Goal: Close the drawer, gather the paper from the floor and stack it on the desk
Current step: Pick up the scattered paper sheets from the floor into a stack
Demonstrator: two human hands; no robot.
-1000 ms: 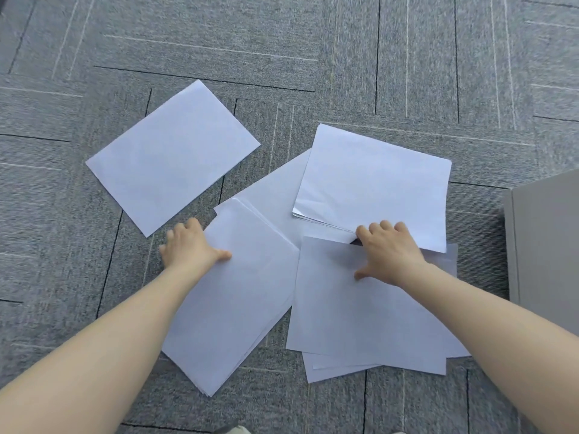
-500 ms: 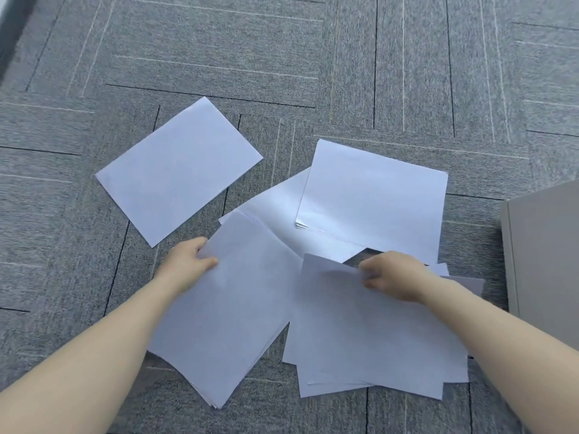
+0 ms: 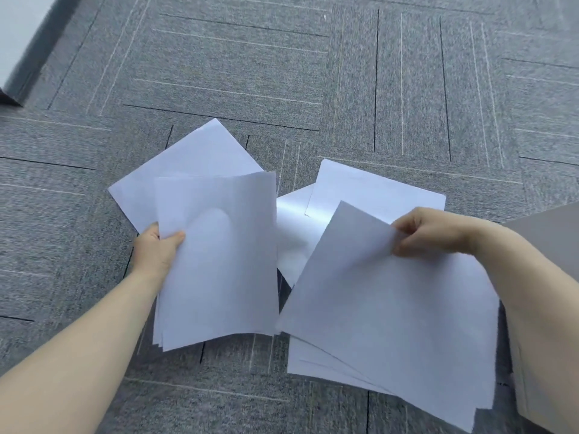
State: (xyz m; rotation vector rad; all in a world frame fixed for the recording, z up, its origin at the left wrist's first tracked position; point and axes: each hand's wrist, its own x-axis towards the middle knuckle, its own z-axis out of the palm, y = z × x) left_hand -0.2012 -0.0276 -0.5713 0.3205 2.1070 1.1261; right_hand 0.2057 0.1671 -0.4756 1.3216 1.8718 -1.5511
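White paper sheets lie scattered on the grey carpet. My left hand [image 3: 156,250] grips the left edge of a small bundle of sheets [image 3: 219,264], lifted off the floor, with the thumb on top. My right hand [image 3: 429,231] pinches the upper corner of another bundle of sheets [image 3: 385,308], raised and tilted. One sheet [image 3: 194,161] lies flat behind the left bundle. Two more overlapping sheets [image 3: 372,192] rest on the carpet between and behind my hands. More sheets [image 3: 316,361] show under the right bundle.
A grey cabinet or drawer unit [image 3: 551,233] stands at the right edge, next to my right forearm. A pale wall base [image 3: 18,45] shows at the top left. Grey carpet tiles [image 3: 313,73] stretch ahead.
Both hands have closed on paper and lifted their bundles off the floor. The left bundle now stands in front of the far-left sheet. The view has tilted up a little.
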